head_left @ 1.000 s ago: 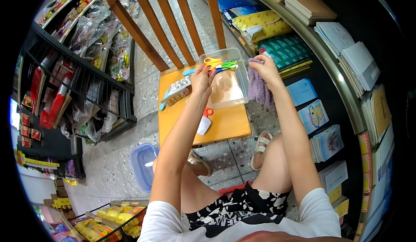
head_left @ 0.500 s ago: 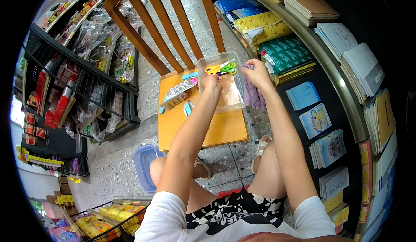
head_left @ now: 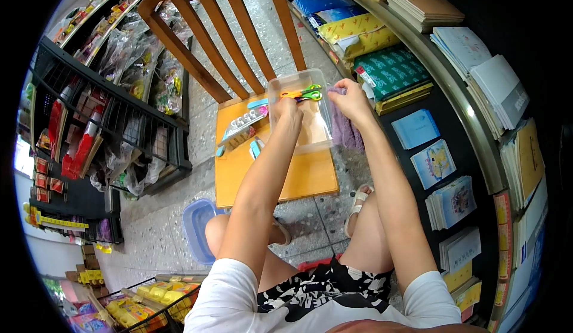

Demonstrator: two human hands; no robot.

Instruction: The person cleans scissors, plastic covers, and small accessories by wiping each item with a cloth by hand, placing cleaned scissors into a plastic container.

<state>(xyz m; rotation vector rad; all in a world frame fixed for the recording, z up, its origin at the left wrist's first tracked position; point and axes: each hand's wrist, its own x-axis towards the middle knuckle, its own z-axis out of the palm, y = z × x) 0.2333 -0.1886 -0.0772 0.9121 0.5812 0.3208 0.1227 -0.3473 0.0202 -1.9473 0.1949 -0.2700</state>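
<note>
A clear plastic box (head_left: 322, 131) rests on the chair seat. My left hand (head_left: 286, 112) reaches into it, fingers closed at the handles of the yellow-orange scissors (head_left: 292, 94); the fingertips are partly hidden. Green-handled scissors (head_left: 313, 92) lie against them in the box. Outside the box on the right, my right hand (head_left: 352, 100) grips a purple cloth (head_left: 343, 127) that hangs down beside the seat. Left of the box are a pack with a row of silvery round pieces (head_left: 243, 123) and a light-blue item (head_left: 256, 148).
The wooden chair (head_left: 280, 181) faces me, slatted back away. A blue plastic basin (head_left: 197, 228) sits on the floor at left. Wire racks of packaged goods (head_left: 113, 106) stand left; a shelf with booklets (head_left: 434, 164) and a green package (head_left: 391, 73) runs along the right.
The yellow-orange scissors have tilted flatter in the box, along with my left hand. My right hand still holds the cloth. The whole view has shifted slightly.
</note>
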